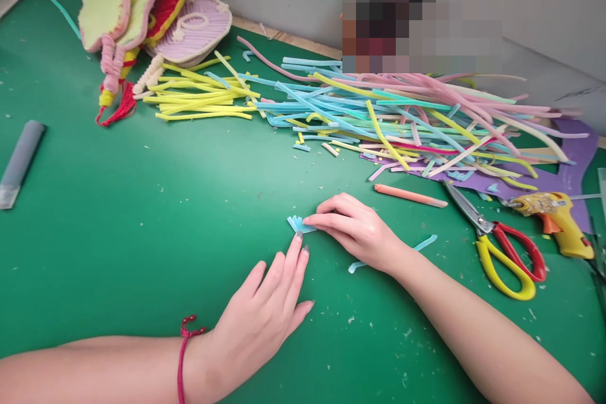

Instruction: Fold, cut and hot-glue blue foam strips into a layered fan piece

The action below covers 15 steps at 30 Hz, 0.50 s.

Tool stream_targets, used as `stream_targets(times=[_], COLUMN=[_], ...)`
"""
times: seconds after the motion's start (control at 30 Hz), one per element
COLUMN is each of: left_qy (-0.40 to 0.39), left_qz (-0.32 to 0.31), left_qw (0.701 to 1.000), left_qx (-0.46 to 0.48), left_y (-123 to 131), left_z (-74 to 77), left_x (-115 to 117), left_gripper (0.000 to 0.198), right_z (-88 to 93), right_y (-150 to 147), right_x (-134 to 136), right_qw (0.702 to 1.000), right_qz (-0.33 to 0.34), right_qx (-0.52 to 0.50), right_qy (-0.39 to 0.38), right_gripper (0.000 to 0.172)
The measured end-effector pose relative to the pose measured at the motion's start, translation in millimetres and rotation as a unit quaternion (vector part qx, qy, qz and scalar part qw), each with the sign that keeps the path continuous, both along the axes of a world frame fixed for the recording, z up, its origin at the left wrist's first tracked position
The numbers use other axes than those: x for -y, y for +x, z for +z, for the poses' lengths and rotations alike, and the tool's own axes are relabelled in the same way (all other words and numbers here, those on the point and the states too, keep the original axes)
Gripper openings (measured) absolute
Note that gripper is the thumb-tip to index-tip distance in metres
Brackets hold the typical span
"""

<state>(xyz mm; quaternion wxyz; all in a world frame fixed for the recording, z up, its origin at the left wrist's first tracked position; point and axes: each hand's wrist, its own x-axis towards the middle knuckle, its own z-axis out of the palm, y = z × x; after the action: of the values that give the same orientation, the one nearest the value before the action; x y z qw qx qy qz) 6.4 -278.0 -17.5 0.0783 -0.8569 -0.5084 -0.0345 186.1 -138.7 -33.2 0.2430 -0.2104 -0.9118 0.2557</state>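
A small fan of light blue pipe cleaner pieces (pixel 296 224) lies on the green tabletop, near the middle of the head view. My left hand (pixel 272 303) rests flat with its fingers stretched out, two fingertips touching the near edge of the fan. From the right, my right hand (pixel 357 227) reaches over with thumb and forefinger pressed together at the fan's right side. Its fingertips cover part of the blue pieces. Partly under my right wrist lies a longer blue pipe cleaner (pixel 423 243), bent at its near end.
Scissors (pixel 487 227) and a yellow glue gun (pixel 561 218) lie at right, beside an orange stick (pixel 411 195). A pile of coloured pipe cleaners (pixel 379 107) spreads along the back over purple sheet (pixel 544 184). Fuzzy fans (pixel 108 6) lie back left; a grey tube (pixel 23 161) lies left.
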Motion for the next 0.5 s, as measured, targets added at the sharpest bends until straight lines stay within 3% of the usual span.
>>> stream_targets(times=[0.5], left_qy=[-0.007], left_qz=[-0.026], left_qw=[0.999], left_qx=[0.024], left_y=[-3.4], left_z=[-4.9], left_x=[-1.3], left_gripper=[0.06], right_z=[0.1], right_y=[-0.5], right_x=[0.6], right_qw=[1.0], right_qz=[-0.007], right_qx=[0.007], right_qy=[0.016], right_gripper=[0.02])
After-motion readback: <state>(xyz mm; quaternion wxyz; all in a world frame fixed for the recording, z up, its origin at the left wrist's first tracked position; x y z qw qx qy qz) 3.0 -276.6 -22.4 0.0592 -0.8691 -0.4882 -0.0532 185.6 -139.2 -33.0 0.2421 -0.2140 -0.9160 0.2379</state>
